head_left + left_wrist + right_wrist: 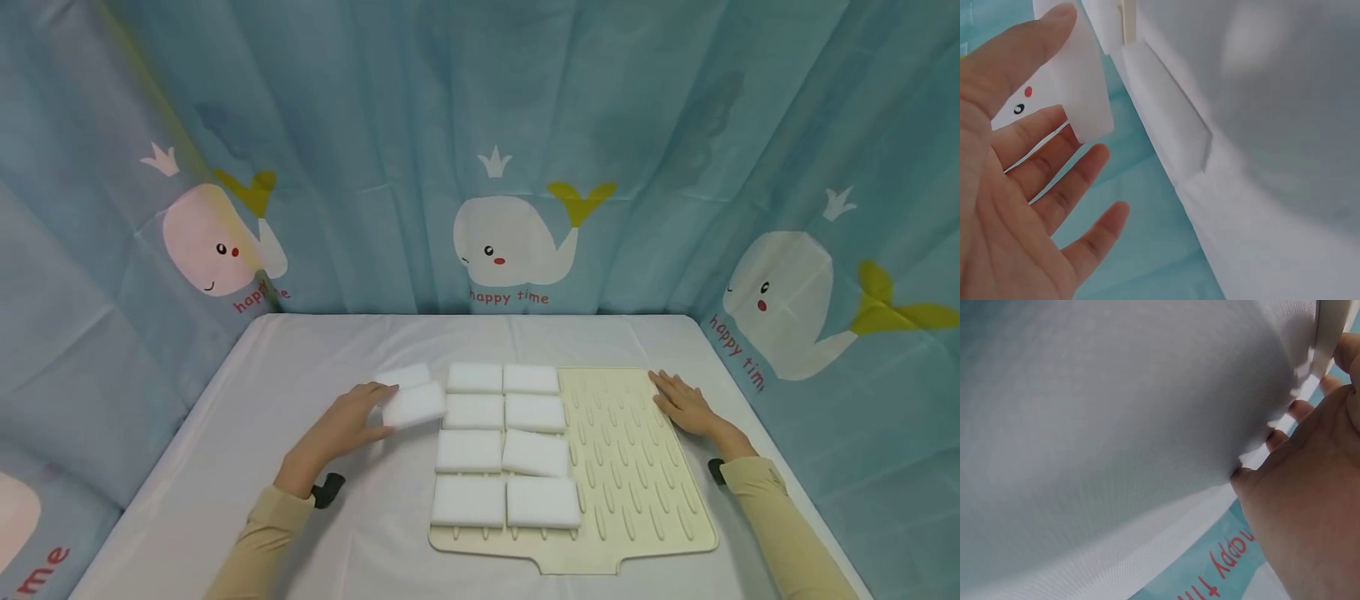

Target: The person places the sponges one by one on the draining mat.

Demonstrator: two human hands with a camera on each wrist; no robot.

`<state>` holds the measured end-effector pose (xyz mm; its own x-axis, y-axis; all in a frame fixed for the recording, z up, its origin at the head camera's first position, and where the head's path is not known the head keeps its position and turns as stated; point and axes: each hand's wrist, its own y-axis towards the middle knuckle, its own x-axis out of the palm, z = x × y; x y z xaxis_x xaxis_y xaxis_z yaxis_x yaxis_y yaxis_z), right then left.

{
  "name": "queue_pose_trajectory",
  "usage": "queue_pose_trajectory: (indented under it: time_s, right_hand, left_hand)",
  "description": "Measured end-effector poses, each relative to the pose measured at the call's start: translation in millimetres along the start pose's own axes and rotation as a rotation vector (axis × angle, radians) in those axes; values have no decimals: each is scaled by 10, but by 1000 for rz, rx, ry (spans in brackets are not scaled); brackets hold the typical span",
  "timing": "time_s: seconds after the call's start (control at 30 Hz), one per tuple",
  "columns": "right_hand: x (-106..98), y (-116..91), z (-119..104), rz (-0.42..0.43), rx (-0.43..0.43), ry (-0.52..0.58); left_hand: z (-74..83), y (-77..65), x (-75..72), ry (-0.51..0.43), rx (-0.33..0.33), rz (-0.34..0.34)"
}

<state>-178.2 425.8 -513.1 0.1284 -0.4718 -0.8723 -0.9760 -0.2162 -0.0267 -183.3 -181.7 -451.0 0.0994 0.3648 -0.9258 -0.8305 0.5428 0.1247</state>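
Note:
My left hand (353, 422) pinches a white sponge (415, 405) between thumb and fingers, a little left of the cream ridged mat (573, 552). In the left wrist view the thumb lies on one face of that sponge (1088, 87), and the other fingers spread loosely. Another white sponge (405, 376) lies on the table just behind it, partly covered. Several white sponges (468, 502) lie flat on the mat's left half, in two columns. My right hand (684, 407) rests at the mat's right edge, fingers extended, its fingertips by the rim near the far corner.
The mat's right half (630, 458) shows bare raised ridges, and a tab sticks out at its near edge. A white cloth covers the table (315, 354). Blue curtains (375, 167) printed with whales stand along the back and both sides.

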Motion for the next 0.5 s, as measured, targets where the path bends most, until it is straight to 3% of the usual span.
queue_pose_trajectory:
  time_s: [0.5]
  right_hand:
    - [16,0,-6,18,-25,6]
  left_hand:
    - [241,411,195,13,78,-7]
